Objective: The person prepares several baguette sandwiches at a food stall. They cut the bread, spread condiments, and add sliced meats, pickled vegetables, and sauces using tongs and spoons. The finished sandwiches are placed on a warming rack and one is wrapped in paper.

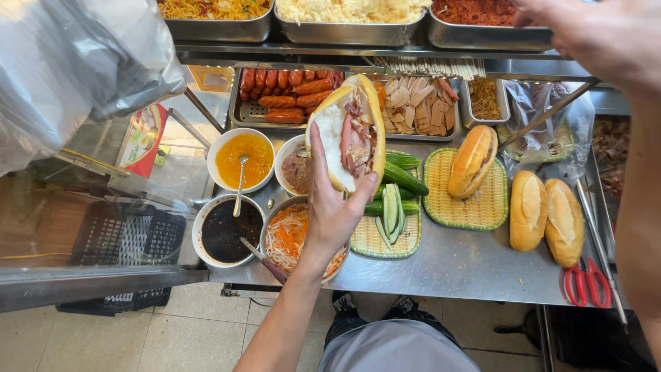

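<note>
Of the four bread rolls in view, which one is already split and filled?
The split golden roll held up in the left hand, showing meat slices inside. The three other whole rolls lie closed on the green-rimmed woven tray and steel counter.

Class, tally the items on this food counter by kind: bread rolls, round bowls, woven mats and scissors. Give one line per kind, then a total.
Bread rolls: 4, one filled in the left hand as a split roll, one on a woven mat, two on the counter
Round bowls: 4
Woven mats: 2
Scissors: 1
Total: 11
</note>
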